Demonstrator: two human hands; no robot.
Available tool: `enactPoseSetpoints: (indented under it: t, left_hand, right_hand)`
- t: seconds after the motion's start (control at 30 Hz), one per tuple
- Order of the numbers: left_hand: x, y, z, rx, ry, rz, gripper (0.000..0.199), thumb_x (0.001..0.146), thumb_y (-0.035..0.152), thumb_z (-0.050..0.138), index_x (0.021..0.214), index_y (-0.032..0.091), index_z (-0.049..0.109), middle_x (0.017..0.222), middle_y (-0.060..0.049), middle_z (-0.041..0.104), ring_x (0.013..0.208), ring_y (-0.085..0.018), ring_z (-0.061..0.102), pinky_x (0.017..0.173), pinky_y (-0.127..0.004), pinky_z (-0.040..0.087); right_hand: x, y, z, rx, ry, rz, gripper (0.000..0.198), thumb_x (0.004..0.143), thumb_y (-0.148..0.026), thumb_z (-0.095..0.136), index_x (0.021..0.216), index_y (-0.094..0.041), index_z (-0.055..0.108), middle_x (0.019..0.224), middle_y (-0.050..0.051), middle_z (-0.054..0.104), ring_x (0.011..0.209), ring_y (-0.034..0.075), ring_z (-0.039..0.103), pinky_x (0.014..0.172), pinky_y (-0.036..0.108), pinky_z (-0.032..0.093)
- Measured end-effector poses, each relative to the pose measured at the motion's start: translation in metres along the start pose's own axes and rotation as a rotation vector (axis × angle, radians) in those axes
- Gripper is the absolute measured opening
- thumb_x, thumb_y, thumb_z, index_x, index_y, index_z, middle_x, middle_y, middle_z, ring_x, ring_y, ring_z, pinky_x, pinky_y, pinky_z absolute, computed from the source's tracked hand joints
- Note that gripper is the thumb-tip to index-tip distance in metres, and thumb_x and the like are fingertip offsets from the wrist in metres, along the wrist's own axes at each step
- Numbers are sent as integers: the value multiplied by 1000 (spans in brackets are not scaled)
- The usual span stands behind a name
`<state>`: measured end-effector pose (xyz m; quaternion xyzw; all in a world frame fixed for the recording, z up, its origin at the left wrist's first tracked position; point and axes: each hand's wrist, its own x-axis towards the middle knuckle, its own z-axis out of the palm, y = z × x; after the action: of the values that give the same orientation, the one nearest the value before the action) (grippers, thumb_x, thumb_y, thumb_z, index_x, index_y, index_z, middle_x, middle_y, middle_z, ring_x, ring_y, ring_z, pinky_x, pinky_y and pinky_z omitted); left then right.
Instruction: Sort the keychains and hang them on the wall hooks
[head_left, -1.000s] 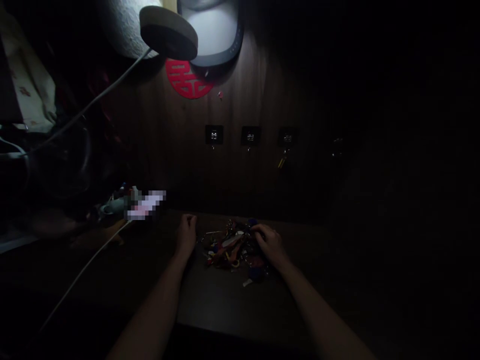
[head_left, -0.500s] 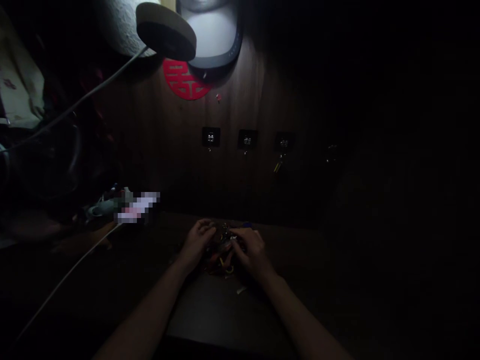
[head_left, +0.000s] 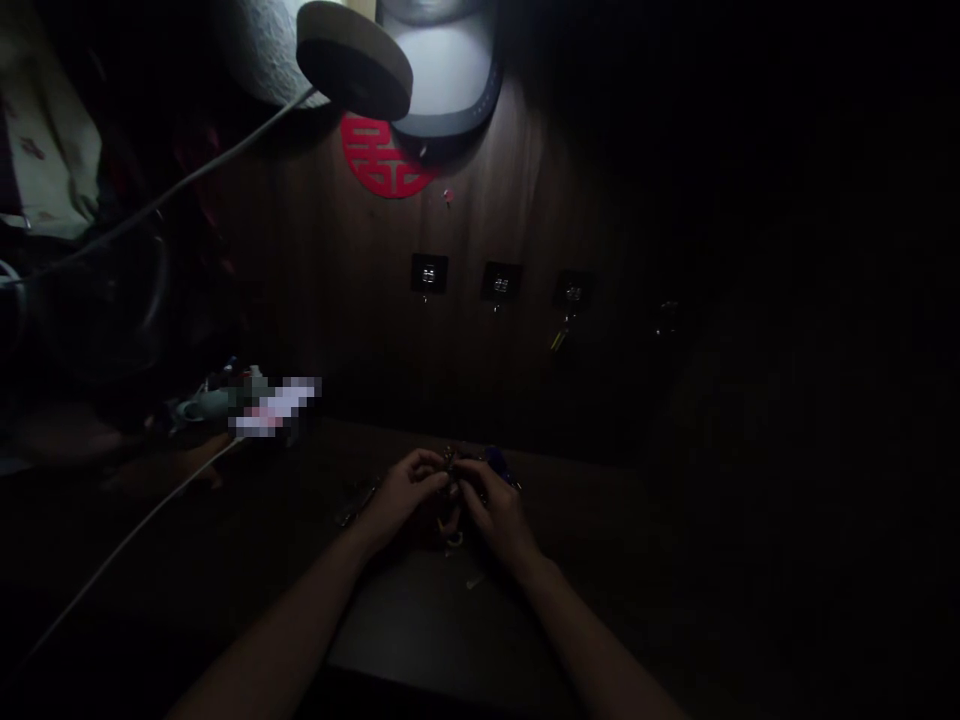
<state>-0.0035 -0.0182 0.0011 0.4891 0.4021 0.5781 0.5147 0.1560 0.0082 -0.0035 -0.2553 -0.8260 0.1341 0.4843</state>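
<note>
In dim light, my left hand [head_left: 406,490] and my right hand [head_left: 496,505] meet over a pile of small mixed items [head_left: 451,530] on the dark table [head_left: 427,620]. The fingers of both hands are bent and close together at the fingertips, pinching at something small and dark that I cannot make out. A pale curved piece [head_left: 454,540] shows in the pile below them. Something blue [head_left: 495,460] lies behind my right hand. A small whitish strip [head_left: 475,582] rests on the table in front of the pile.
At left lies a blurred-out bright slab [head_left: 276,407] with a white cable [head_left: 142,540], beside a greenish item [head_left: 206,405]. Dark square hooks [head_left: 430,273] and a red paper cutout [head_left: 382,165] are on the wooden panel behind. A round lamp head [head_left: 356,65] hangs above.
My hands have come closer together, fingertips now meeting over the pile and covering more of it. The view has shifted slightly.
</note>
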Motion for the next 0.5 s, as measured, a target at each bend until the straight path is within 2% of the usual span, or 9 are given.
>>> enactPoseSetpoints:
  t: [0.17, 0.37, 0.5]
  left_hand:
    - [-2, 4, 3, -39, -31, -14, 24, 68, 29, 68, 87, 17, 58, 72, 2, 63, 64, -9, 59, 58, -18, 44]
    - [-2, 6, 5, -182, -22, -50, 28, 63, 29, 72, 83, 14, 59, 72, 0, 65, 66, -12, 62, 66, -23, 47]
    - [0, 3, 3, -208, -51, -52, 28, 66, 29, 71, 85, 14, 59, 73, -2, 66, 66, -12, 62, 67, -23, 47]
  right_hand:
    - [1, 2, -2, -24, 60, 56, 28, 84, -16, 42, 109, -24, 53, 102, 4, 63, 96, 17, 59, 83, 30, 47]
    - [2, 0, -4, -62, 14, 82, 27, 83, -16, 42, 106, -24, 55, 100, 4, 64, 95, 17, 59, 82, 30, 46]
    - [2, -2, -4, -77, 26, 62, 25, 84, -17, 43, 105, -23, 55, 99, 4, 63, 94, 17, 58, 82, 30, 46]
